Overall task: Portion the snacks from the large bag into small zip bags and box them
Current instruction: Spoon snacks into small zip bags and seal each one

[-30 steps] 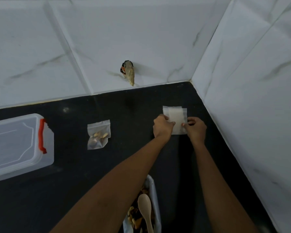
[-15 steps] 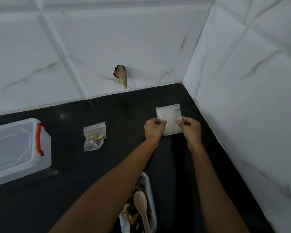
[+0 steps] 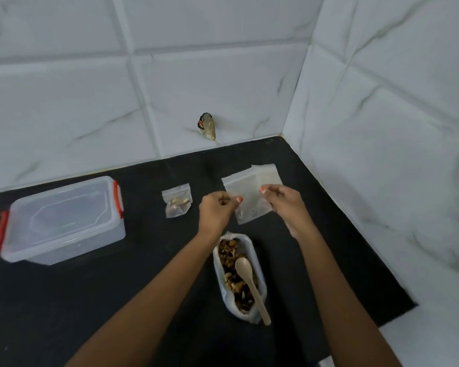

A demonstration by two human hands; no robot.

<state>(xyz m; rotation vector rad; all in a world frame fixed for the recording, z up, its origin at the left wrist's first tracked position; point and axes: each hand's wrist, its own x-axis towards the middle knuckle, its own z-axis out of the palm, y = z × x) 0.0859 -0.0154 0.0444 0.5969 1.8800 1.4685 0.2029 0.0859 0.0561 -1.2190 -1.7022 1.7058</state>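
Observation:
My left hand (image 3: 216, 211) and my right hand (image 3: 285, 205) each pinch an edge of an empty small zip bag (image 3: 249, 200), held just above the black counter. Another empty zip bag (image 3: 266, 174) lies partly under it, toward the corner. A filled small zip bag (image 3: 176, 203) with nuts lies flat to the left of my left hand. The large open snack bag (image 3: 239, 276) sits near me between my forearms, with a wooden spoon (image 3: 251, 284) resting in it. The clear plastic box (image 3: 61, 221) with red clips stands at the left, lid on.
White tiled walls (image 3: 382, 128) close the counter (image 3: 90, 300) at the back and right, forming a corner. A small crumpled object (image 3: 207, 126) leans against the back wall. The counter's right edge ends at a white surface near me.
Both hands have lifted one zip bag off the stack and drawn it toward me. The view has tilted, so the snack bag, spoon and box show more fully.

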